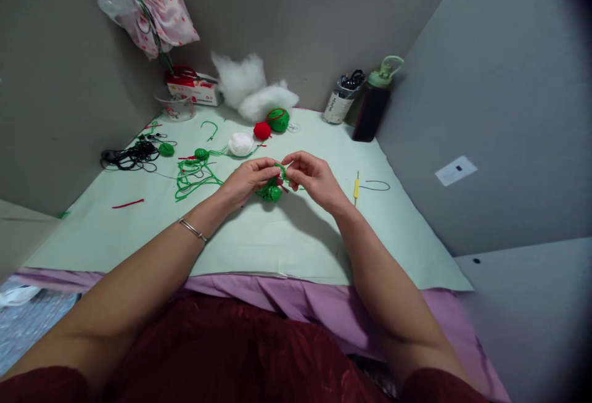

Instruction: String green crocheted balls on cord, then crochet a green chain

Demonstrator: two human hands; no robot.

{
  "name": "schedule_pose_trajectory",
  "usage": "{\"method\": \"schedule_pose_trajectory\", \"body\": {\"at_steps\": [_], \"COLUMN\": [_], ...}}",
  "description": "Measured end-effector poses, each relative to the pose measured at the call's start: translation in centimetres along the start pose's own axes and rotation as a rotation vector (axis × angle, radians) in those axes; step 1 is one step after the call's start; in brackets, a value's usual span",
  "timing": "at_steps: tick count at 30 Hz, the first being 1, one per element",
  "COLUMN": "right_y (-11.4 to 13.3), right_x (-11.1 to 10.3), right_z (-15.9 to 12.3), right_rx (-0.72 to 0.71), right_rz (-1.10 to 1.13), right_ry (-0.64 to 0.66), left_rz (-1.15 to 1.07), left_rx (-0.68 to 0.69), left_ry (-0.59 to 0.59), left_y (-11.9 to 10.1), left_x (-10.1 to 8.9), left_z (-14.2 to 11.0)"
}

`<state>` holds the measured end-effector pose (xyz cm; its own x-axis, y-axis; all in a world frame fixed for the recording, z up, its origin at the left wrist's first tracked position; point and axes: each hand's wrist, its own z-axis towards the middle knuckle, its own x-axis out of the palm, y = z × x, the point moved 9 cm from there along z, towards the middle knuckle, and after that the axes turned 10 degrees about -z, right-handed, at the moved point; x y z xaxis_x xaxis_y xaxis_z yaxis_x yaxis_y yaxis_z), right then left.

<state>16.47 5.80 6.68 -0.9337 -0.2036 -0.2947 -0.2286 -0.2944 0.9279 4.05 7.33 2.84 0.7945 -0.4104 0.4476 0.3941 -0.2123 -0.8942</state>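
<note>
As two bare forearms reach in from eight and four o'clock, they meet at a small green yarn piece [274,194] with red and white bits, at centre, over a pale table cover [296,249]. The left hand [247,179] is partly curled, thumb and fingers pinching the piece's edge. The right hand [312,179] is loosely curled, thumb and forefinger close together at that edge; I cannot tell whether it grips anything. From the piece, a yellow-handled tool [356,189] lies at three o'clock, a white yarn ball [241,143] at eleven, and a green ball [278,121] at twelve.
</note>
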Motion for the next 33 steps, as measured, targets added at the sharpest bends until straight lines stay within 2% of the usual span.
{"method": "schedule_pose_trajectory", "body": {"at_steps": [4,9,12,18,21,23,26,33], "right_y": [-0.1,-0.3,-0.5,-2.3,-2.4,-2.1,-1.6,-2.8], "right_x": [-1.2,-0.4,-0.1,-1.8,-1.3,-0.7,-0.3,-1.1], "right_z": [0.0,-0.2,-0.2,0.0,0.1,0.1,0.0,0.1], "right_rx": [0.062,0.142,0.165,0.244,0.252,0.236,0.205,0.244], "right_rz": [-0.033,0.055,0.104,0.241,0.269,0.246,0.19,0.31], "right_ry": [-0.089,0.007,0.007,-0.23,-0.161,-0.08,-0.03,-0.222], "left_rz": [-0.011,0.063,0.072,0.014,-0.008,-0.001,0.013,-0.033], "left_rx": [-0.068,-0.115,-0.129,-0.151,-0.162,-0.158,-0.152,-0.144], "left_ry": [0.051,0.111,0.149,0.152,0.162,0.171,0.167,0.119], "left_y": [0.4,1.3,1.6,1.6,1.7,1.8,1.9,1.6], "left_x": [0.3,0.4,0.8,1.3,1.3,1.3,1.3,1.1], "left_z": [-0.2,-0.4,-0.4,-0.5,-0.5,-0.5,-0.5,-0.1]}}
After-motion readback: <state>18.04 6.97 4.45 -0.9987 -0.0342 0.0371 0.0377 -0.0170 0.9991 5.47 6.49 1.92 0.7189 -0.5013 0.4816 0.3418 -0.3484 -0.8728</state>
